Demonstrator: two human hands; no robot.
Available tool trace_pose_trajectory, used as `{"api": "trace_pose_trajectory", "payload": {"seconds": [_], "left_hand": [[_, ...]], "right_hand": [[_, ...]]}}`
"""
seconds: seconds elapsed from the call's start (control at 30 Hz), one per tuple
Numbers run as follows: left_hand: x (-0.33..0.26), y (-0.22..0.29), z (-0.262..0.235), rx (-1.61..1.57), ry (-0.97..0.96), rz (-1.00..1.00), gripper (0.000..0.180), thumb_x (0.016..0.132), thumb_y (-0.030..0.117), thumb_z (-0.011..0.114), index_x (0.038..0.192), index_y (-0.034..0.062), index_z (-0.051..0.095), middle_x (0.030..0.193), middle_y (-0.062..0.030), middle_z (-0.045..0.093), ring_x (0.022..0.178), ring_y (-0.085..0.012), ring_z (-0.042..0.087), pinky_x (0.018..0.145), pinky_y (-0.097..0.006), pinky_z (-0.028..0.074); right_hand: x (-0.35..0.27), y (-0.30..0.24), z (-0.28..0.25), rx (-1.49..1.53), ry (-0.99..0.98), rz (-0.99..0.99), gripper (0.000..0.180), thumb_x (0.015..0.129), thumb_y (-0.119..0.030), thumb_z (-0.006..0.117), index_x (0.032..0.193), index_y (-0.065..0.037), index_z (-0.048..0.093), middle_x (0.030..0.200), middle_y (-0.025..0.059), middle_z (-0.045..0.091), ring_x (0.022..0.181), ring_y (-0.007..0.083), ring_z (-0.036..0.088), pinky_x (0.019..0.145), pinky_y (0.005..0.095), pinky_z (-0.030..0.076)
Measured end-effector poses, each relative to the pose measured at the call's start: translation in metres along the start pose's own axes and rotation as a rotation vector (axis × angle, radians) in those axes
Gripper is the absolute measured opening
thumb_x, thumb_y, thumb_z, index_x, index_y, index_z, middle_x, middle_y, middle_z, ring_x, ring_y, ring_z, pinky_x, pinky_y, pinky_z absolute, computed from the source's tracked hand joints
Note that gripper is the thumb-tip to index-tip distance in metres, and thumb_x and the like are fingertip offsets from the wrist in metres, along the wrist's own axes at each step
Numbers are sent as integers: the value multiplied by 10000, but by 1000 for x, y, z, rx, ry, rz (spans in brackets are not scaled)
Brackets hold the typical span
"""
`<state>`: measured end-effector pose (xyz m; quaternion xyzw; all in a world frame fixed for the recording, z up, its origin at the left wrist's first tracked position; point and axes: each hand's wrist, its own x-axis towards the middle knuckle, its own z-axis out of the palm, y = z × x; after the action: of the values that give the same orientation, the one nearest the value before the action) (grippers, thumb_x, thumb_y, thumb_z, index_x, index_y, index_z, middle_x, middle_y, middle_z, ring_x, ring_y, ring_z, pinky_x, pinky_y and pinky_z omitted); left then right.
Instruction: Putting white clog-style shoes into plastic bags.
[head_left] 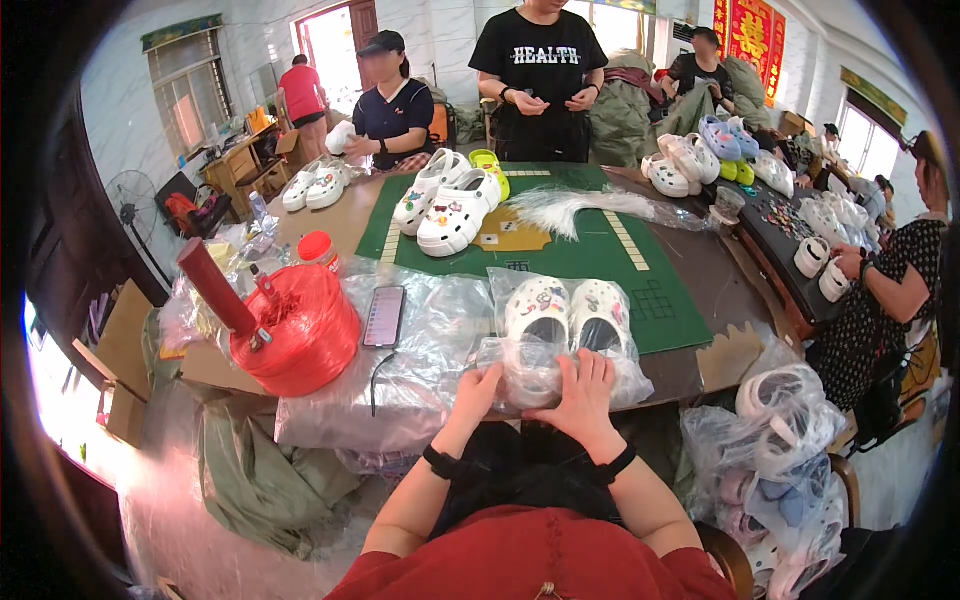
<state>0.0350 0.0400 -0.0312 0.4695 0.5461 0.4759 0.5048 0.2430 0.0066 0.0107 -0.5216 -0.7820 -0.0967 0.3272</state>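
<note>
In front of me, a pair of white clogs (pixel 543 306) with colourful charms lies side by side in a clear plastic bag (pixel 625 352) at the table's near edge. My left hand (pixel 478 388) is at the bag's lower left, its fingers closed on the plastic beside the left clog's heel. My right hand (pixel 584 396) rests over the heel end, fingers spread on the bag and thumb stretched toward the left clog. Plastic partly covers the heels. The undersides of my fingertips are hidden.
Left are a big red twine roll (pixel 300 335), a phone (pixel 384 317) and clear plastic sheets (pixel 440 300). Beyond, white clogs (pixel 458 212), a green clog (pixel 490 172) and white strands (pixel 565 208) lie on the green mat (pixel 665 312). Bagged clogs (pixel 790 430) hang right. Several people work around.
</note>
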Motion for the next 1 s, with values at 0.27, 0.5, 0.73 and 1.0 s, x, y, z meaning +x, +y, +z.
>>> {"api": "trace_pose_trajectory", "payload": {"seconds": [0.27,0.5,0.73,1.0], "left_hand": [[-8,18,-19,453,235,390,348,956,252,645,1183,-12,637,963,-107,705,904,-177,666,773,-339,499],[13,-8,-52,160,172,272,344,944,125,616,1238,-49,581,1132,-134,650,954,-206,637,881,-329,495],[19,-44,-56,282,79,595,229,942,74,585,1127,-59,603,1007,-132,640,896,-240,619,843,-340,491],[15,-32,-46,415,174,614,130,952,95,617,1038,-2,624,907,-66,615,763,-150,559,690,-285,460]], "right_hand": [[8,11,2,31,-90,104,912,522,-664,837,1126,-60,518,1179,175,484,1150,393,454,995,526,331],[-2,20,18,74,81,10,872,540,-639,818,1135,-58,555,1208,167,498,1144,372,471,1002,504,344],[-26,25,-10,240,175,-53,756,505,-471,870,1060,-68,551,1157,135,508,1084,355,489,941,486,377],[-68,71,-138,-32,306,29,793,524,-590,855,1051,-88,542,1149,152,495,1100,371,465,951,510,350]]}}
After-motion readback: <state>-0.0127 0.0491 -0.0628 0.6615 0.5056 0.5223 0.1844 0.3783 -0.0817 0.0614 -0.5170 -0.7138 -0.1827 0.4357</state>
